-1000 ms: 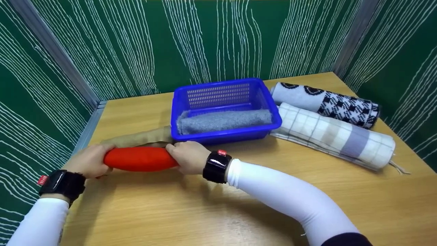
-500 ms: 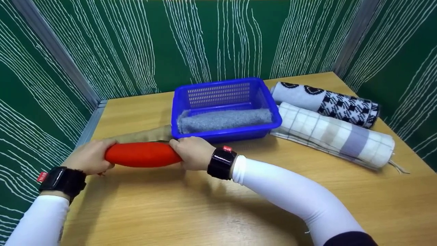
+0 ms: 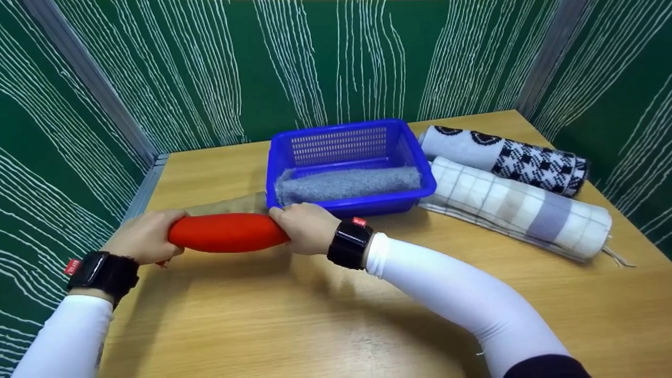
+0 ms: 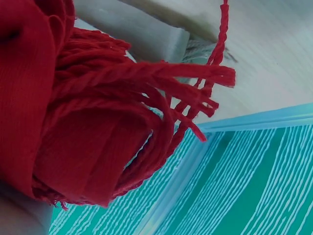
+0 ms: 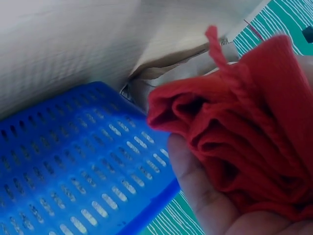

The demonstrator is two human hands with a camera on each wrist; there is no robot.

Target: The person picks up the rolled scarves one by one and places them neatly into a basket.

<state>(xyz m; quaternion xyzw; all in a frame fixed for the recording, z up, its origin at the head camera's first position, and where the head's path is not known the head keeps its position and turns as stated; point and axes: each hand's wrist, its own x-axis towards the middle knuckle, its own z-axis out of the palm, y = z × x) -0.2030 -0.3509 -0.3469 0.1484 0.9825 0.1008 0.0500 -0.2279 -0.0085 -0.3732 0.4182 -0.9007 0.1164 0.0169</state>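
Note:
A rolled red scarf [image 3: 228, 232] is held between my two hands, level and lifted off the table. My left hand [image 3: 147, 236] grips its left end, where twisted red fringe [image 4: 195, 78] hangs out in the left wrist view. The right end is in the grip of my right hand [image 3: 307, 228]; the right wrist view shows folded red layers [image 5: 234, 132] over my fingers. Just beyond my right hand stands a blue plastic basket [image 3: 362, 206] with a rolled grey scarf [image 3: 349, 184] along its near side. A tan cloth roll [image 3: 226, 205] lies behind the red scarf, partly hidden.
To the basket's right lie a rolled white checked scarf [image 3: 520, 207] and, behind it, a black-and-white patterned roll [image 3: 504, 157]. All rest on a wooden table [image 3: 294, 320], closed in by green walls [image 3: 362, 58] with white lines.
Both hands have raised the red scarf a little and shifted it slightly right, nearer the basket. The basket and the other rolls have stayed in place.

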